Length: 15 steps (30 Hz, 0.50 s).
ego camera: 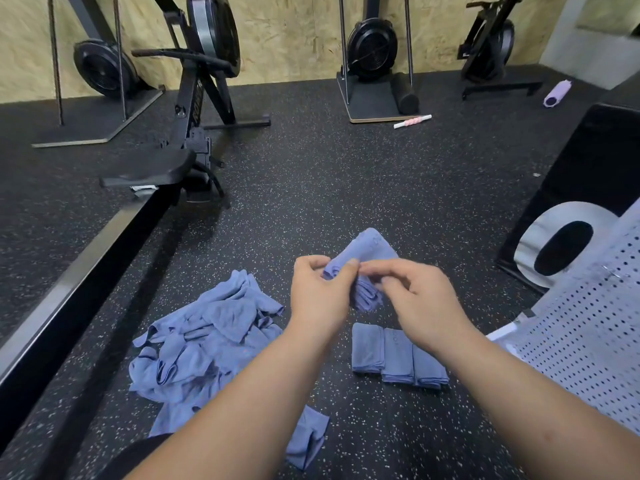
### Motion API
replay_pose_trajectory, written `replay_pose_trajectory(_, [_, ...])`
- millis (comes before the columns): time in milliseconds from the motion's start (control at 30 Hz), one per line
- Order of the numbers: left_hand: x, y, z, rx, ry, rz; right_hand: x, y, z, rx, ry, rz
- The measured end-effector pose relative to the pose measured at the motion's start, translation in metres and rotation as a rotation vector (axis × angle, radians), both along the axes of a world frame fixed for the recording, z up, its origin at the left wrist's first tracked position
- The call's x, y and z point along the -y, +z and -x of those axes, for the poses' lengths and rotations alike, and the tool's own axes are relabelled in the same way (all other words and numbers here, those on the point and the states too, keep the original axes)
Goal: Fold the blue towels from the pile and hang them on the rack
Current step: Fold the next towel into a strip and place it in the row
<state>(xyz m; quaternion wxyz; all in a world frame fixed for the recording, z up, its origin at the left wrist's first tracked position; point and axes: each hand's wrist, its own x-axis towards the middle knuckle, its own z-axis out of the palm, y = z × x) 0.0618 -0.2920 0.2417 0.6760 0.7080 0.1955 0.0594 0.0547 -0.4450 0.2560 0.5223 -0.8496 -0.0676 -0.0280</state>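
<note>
A: Where's the towel pile (207,348)?
B: On the floor (311,174), seven o'clock of the hands. Three folded towels (398,355) sit at five.
A: And the hands?
B: Left hand (320,292) and right hand (415,299) both pinch one bunched towel (367,251).

Even indoor light, soft blur, edges warped

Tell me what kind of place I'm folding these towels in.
Most likely a gym: a rowing machine stands on speckled rubber flooring, and a purple foam roller lies farther back.
</note>
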Motion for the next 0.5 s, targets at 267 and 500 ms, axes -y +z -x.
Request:
replay_pose_trajectory(267, [-0.002,-0.002,-0.007,0.028,-0.127,0.334,0.014,0.002,-0.015,-0.317,-0.112,-0.362])
replay_pose_trajectory(500, [-0.016,-0.010,-0.005,-0.090,-0.275,0.225,0.007,-0.002,-0.015,-0.292,-0.121,-0.501])
